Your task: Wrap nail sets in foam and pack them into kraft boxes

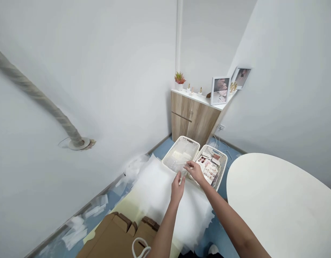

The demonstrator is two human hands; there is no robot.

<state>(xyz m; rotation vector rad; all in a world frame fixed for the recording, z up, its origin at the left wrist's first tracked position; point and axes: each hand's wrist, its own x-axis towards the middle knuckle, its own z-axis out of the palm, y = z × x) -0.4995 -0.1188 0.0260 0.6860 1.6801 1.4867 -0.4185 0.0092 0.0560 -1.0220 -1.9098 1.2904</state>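
Well, the right hand (195, 171) and left hand (177, 189) both pinched a thin clear plastic piece (183, 172) above the left basket's (171, 147) near edge, where it could slip and fall because it looked slick.

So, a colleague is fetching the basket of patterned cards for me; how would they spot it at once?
Find the wood-fronted cabinet in the corner. Just in front of it, left of the white rounded table, is the right-hand cream perforated basket of a pair. Its pink and red patterned cards set it apart from the left-hand basket, which holds clear plastic.
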